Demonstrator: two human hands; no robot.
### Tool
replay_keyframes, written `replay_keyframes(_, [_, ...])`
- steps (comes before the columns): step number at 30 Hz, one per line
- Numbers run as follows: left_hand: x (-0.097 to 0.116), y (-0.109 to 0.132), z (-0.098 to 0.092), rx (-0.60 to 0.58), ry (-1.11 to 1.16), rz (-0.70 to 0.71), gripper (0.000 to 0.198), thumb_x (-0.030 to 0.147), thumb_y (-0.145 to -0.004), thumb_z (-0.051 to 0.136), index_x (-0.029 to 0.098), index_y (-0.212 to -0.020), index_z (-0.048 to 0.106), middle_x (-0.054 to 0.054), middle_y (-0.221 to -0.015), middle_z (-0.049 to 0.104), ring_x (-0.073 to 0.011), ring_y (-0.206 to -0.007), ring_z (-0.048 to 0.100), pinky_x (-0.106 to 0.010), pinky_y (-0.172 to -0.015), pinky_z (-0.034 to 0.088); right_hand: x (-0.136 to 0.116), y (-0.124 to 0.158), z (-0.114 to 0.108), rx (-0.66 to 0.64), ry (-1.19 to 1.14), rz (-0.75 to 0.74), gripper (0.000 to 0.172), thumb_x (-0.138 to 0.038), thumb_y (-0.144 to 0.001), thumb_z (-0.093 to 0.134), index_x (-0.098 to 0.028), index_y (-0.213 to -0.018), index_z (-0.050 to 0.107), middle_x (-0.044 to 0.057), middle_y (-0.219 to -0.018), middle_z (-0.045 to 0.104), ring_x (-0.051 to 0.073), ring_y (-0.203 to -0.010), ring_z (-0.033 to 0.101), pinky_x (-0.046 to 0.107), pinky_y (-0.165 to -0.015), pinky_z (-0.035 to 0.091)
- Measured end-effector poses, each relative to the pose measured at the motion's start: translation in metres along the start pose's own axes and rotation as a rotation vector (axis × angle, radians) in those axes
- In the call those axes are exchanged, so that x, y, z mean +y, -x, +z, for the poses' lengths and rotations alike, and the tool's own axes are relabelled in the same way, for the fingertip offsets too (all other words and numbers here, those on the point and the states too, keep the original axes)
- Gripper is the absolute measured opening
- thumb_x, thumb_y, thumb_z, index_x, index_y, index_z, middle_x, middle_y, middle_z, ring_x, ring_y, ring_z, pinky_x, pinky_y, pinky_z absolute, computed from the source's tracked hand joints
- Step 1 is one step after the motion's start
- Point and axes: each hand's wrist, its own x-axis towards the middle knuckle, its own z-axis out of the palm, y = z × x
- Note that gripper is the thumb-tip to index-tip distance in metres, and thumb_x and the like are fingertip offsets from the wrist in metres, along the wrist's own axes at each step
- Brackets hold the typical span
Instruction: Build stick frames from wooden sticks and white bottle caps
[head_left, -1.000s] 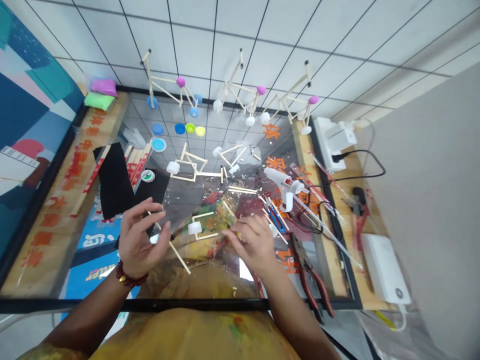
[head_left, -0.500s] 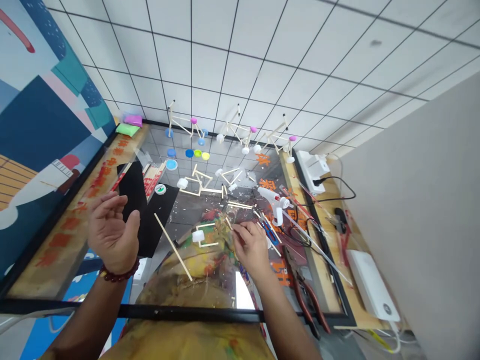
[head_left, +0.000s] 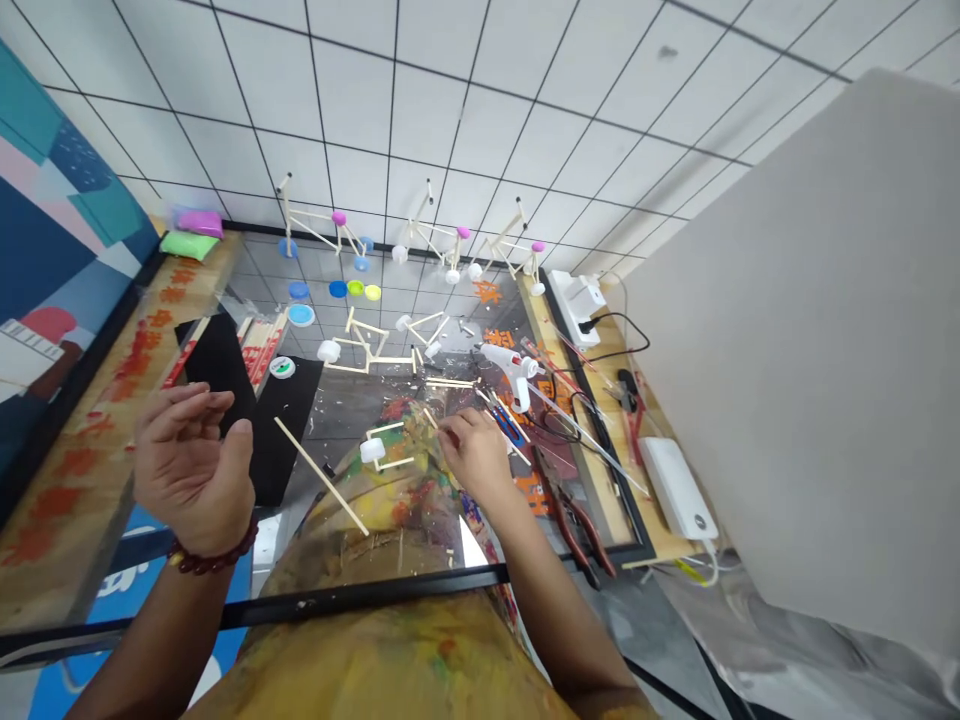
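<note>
Nearest to us, above the left side of the tabletop [head_left: 360,600], our left hand [head_left: 191,465] hangs lifted, palm turned inward, its grip spread and loosely curled with nothing in it. Just right of it a long stick [head_left: 322,478] lies slantwise on the glass, apart from both hands. A little further in, our right hand [head_left: 474,458] sits low on the glass, its fingertips [head_left: 448,432] drawn together over a scatter of short sticks [head_left: 430,417]. We cannot tell whether the grip already pinches one, because the knuckles hide it. Just left of those fingertips sits a small frame [head_left: 375,450] of sticks with a white cap, near but untouched.

For thin sticks lying flat on glass, we judge it best to press one end down so the other tips up, or to slide the stick toward us, and then pinch it with thumb and forefinger alone. We should keep the wrist clear of the small frame, which looks light enough to skid. We should also keep away from the glue gun [head_left: 511,366] just beyond, whose nozzle may be hot. The free left hand could steady the frame.

Right of the hand lie red-handled pliers [head_left: 577,515]. Further back we see bigger frames [head_left: 367,345], coloured caps [head_left: 337,290] and, against the tiled wall [head_left: 450,100], three stick models [head_left: 322,225].
</note>
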Motion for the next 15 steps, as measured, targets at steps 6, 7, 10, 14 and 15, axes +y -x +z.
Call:
replay_keyframes(6, [0.014, 0.01, 0.001, -0.436, -0.338, 0.073, 0.03, 0.014, -0.078, 0.072, 0.019, -0.107, 0.065, -0.007, -0.112, 0.065, -0.0212, -0.104, 0.065, -0.041, -0.095, 0.054, -0.01, -0.002, -0.008, -0.233, -0.282, 0.228, 0.012, -0.021, -0.083, 0.059, -0.021, -0.076, 0.069, 0.0, -0.068, 0.069, 0.015, -0.062, 0.062, 0.024, -0.06, 0.04])
replay_keyframes(7, [0.016, 0.013, 0.002, -0.562, -0.384, 0.1, 0.031, 0.014, -0.08, 0.07, 0.02, -0.109, 0.065, -0.007, -0.111, 0.066, -0.0216, -0.105, 0.065, -0.041, -0.096, 0.054, -0.013, -0.001, -0.008, -0.255, -0.317, 0.247, 0.012, -0.021, -0.082, 0.06, -0.021, -0.075, 0.069, -0.001, -0.067, 0.069, 0.014, -0.06, 0.062, 0.023, -0.059, 0.039])
replay_keyframes(10, [0.02, 0.021, 0.004, -0.82, -0.41, 0.183, 0.038, 0.016, -0.083, 0.069, 0.022, -0.119, 0.061, -0.008, -0.116, 0.065, -0.0232, -0.109, 0.064, -0.041, -0.098, 0.053, -0.022, 0.0, -0.006, -0.276, -0.24, 0.255, 0.016, -0.024, -0.083, 0.059, -0.021, -0.07, 0.068, 0.0, -0.064, 0.068, 0.015, -0.06, 0.061, 0.024, -0.058, 0.037])
replay_keyframes(14, [0.02, 0.028, 0.007, -0.952, -0.416, 0.184, 0.043, 0.021, -0.083, 0.069, 0.022, -0.124, 0.057, -0.01, -0.12, 0.064, -0.0247, -0.112, 0.061, -0.042, -0.1, 0.051, -0.017, 0.001, -0.012, -0.312, -0.207, 0.165, 0.018, -0.025, -0.089, 0.055, -0.021, -0.086, 0.072, 0.002, -0.07, 0.068, 0.017, -0.064, 0.061, 0.027, -0.063, 0.041])
replay_keyframes(15, [0.019, 0.029, 0.008, -0.974, -0.418, 0.168, 0.044, 0.022, -0.083, 0.07, 0.021, -0.126, 0.056, -0.01, -0.121, 0.063, -0.0251, -0.114, 0.061, -0.043, -0.101, 0.05, -0.012, 0.001, -0.015, -0.32, -0.228, 0.109, 0.018, -0.023, -0.089, 0.056, -0.021, -0.098, 0.071, 0.003, -0.077, 0.069, 0.018, -0.07, 0.063, 0.027, -0.066, 0.044])
